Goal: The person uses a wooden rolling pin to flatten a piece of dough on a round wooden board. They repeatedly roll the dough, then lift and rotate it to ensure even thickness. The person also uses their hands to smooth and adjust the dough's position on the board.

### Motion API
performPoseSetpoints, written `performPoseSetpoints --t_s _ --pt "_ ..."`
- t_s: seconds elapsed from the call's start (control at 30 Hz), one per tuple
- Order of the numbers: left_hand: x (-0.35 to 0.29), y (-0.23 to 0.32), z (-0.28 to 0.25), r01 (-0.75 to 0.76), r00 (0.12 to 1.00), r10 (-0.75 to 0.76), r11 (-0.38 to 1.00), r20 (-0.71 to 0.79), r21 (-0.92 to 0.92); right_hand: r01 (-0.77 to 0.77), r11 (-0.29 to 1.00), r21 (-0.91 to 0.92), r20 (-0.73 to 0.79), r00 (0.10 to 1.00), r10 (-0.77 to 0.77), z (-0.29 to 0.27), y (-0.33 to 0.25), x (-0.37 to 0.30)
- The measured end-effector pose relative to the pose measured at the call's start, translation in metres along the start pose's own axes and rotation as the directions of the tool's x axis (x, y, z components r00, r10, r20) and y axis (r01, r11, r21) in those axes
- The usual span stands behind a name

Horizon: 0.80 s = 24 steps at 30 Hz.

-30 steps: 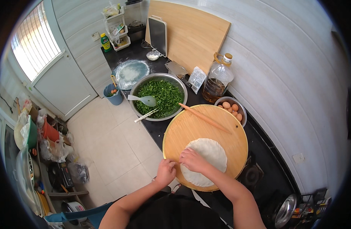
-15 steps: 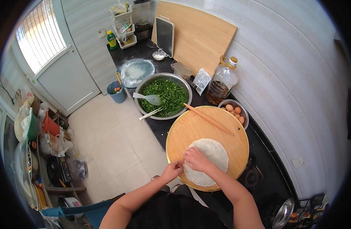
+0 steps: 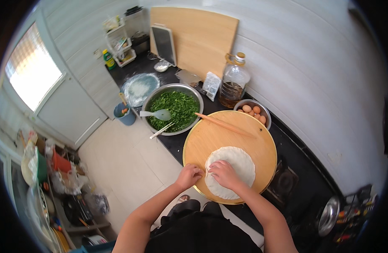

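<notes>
A flat round of white dough [image 3: 240, 162] with a crimped rim lies on the near part of a round wooden board [image 3: 194, 145]. My right hand [image 3: 224, 173] rests over its left side, the fingers bent and pinching the edge. Close to that same edge is my left hand [image 3: 189, 176], fingers curled together above the board's left rim; whether they hold a bit of dough is hidden. A slim, tapered rolling pin [image 3: 223, 124] lies across the far part of the board.
Beyond the board, a steel bowl [image 3: 201, 95] holds chopped greens, a spatula [image 3: 158, 114] and chopsticks [image 3: 162, 130]. Eggs [image 3: 247, 109] fill a small bowl at the back right, beside a large oil bottle [image 3: 235, 82]. A floured round tray [image 3: 140, 86] stands farther left.
The view has shifted slightly, moving the back of the counter leftward. My left hand has come a little away from the dough's edge. My right hand stays on the left side of the dough.
</notes>
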State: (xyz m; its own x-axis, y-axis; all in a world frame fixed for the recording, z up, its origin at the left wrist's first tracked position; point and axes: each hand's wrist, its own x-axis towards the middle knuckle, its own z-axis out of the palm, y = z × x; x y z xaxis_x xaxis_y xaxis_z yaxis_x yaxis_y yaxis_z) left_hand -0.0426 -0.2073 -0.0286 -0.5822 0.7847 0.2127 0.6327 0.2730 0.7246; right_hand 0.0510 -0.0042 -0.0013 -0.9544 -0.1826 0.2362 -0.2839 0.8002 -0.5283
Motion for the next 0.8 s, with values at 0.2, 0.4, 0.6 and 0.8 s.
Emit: performPoseSetpoints --t_s 0.2,0.4,0.6,0.8 --pt "0.035 -0.013 -0.012 -0.25 0.926 0.252 0.967 0.283 -0.043 -0.256 0.967 0.002 -0.181 0.95 0.253 -0.003 -0.019 -0.042" --pt "0.064 -0.031 -0.005 -0.459 0.772 0.515 0.857 0.372 -0.235 -0.47 0.882 0.038 -0.365 0.815 0.451 0.022 -0.052 -0.063" --pt "0.079 -0.037 -0.005 -0.523 0.687 0.616 0.788 0.386 -0.325 -0.591 0.805 0.054 -0.466 0.698 0.544 0.06 -0.086 -0.054" --pt "0.083 -0.039 -0.001 -0.549 0.636 0.65 0.76 0.416 -0.347 -0.676 0.736 0.038 -0.548 0.602 0.581 0.084 -0.099 -0.039"
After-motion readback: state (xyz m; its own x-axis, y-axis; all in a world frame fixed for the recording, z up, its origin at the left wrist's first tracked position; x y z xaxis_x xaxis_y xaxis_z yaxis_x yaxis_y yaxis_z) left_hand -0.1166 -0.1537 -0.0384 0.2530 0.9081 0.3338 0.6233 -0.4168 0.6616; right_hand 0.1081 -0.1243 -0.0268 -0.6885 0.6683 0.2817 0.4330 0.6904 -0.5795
